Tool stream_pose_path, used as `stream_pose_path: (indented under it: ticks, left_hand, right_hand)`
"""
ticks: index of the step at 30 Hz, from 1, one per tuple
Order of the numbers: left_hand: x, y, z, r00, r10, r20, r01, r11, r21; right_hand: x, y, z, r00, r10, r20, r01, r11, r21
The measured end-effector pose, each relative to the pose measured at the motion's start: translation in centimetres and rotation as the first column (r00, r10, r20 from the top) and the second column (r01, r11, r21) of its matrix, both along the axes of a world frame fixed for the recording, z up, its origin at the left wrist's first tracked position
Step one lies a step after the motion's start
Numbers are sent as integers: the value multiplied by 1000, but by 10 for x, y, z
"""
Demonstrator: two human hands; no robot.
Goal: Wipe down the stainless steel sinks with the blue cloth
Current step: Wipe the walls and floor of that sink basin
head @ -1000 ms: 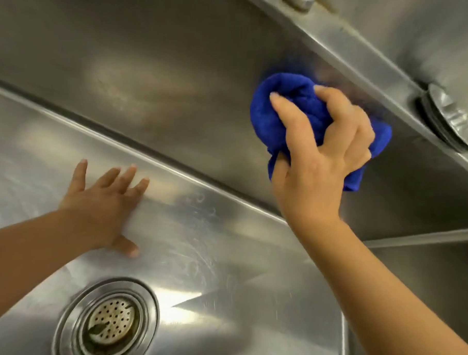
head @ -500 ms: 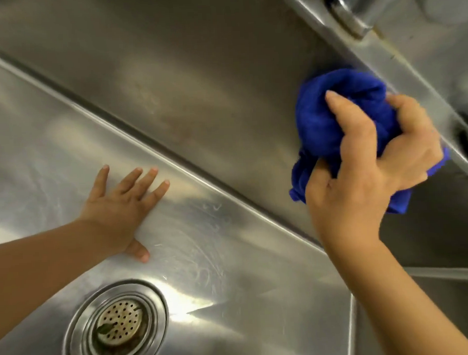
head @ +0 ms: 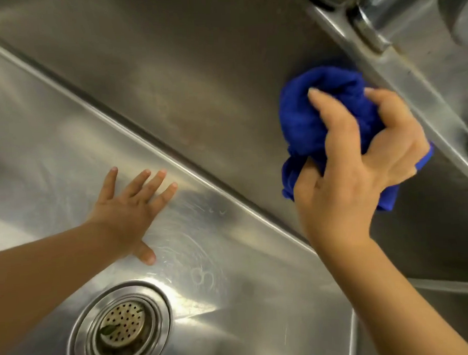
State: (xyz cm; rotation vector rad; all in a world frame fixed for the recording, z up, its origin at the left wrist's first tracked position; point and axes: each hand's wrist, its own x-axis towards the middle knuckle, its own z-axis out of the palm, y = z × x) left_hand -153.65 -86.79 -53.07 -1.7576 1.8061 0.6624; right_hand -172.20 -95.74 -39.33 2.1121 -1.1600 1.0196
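I look down into a stainless steel sink point(head: 231, 258). My right hand point(head: 361, 171) grips a bunched blue cloth point(head: 310, 115) and presses it against the sink's far wall point(head: 196, 85), just under the top rim at the upper right. My left hand point(head: 127, 209) lies flat on the sink floor with fingers spread straight, close to the crease where floor meets wall. Part of the cloth is hidden behind my right hand.
A round drain strainer point(head: 121, 327) with a bit of green debris sits in the floor near my left forearm. A tap base point(head: 376, 18) stands on the rim point(head: 410, 75) at the top right. The right wall's corner runs down at the lower right.
My right hand with the cloth has slid right along the far wall, up toward the rim. The view has shifted, bringing the tap base in. My left hand stays flat on the floor.
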Motion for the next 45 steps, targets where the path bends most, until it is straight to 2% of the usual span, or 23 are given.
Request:
stream_pose_path:
  ticks: [1,3,5,7,10,13,15,17,19,21,24,28,30,33,35,37,39,42,43,45]
  left_hand:
    - [0,0,0,1000,2,-6,-2,1000,3]
    - [0,0,1,1000,6,-9,-6,1000,19]
    - [-1,0,2,1000,8,-4,-8,999,33]
    - [-1,-1,3,1000,-3,5,3,1000,29]
    - [2,0,7,999,-14,-31,15,1000,24]
    - [9,-1,8,997,1,-71,-2,1000,-24]
    - [17,-3,9,998,21,-55,-25,998,-59]
    - [29,-2,8,999,38,-2,-38,997,-67]
    - [46,2,1,997,61,43,-58,997,-54]
    - [59,5,-3,995,92,34,-91,995,-30]
    - [63,7,-6,993,115,-5,-115,993,-7]
    - [59,8,-6,993,119,-12,-119,993,-6]
    - [59,8,-3,992,122,-12,-122,993,0]
    - [59,8,-1,992,128,-16,-127,992,14]
    - [58,7,0,991,130,-25,-130,991,26]
    - [59,7,1,991,125,-43,-124,992,29]
    - [61,8,2,990,123,-65,-121,992,29]
    - [62,9,-1,987,131,-89,-129,991,25]
    - [62,9,-2,987,132,-91,-131,991,20]
    - [62,9,-4,988,130,-88,-129,992,14]
  right_hand:
    - [3,-3,-2,1000,-7,8,7,999,-39]
    - [5,-6,-22,997,5,-82,-8,999,-45]
    - [4,-2,-48,975,30,-221,-24,999,28]
    - [5,1,-54,962,54,-269,-22,992,120]
    - [12,7,-20,983,71,-169,-43,986,164]
    - [24,2,21,999,46,-20,-46,999,11]
    - [31,-2,22,1000,30,2,-30,999,-27]
    - [28,-6,-2,989,44,-144,-45,999,0]
    - [20,-3,-30,945,79,-318,-46,993,109]
    - [18,-1,-37,925,78,-372,-11,984,179]
    - [34,3,-12,960,117,-254,-79,985,156]
    - [68,-6,25,968,187,-164,-188,982,11]
    - [72,-14,21,952,182,-245,-187,982,3]
    - [57,-17,-10,858,200,-473,-188,979,73]
    - [50,-12,-23,817,198,-542,-150,980,132]
    - [53,-8,-19,830,218,-512,-141,972,187]
    - [62,-3,-5,878,250,-408,-180,963,203]
    - [75,-5,6,919,246,-307,-220,969,116]
    - [77,-9,0,919,233,-318,-214,972,94]
    - [71,-17,-27,876,213,-433,-194,977,88]
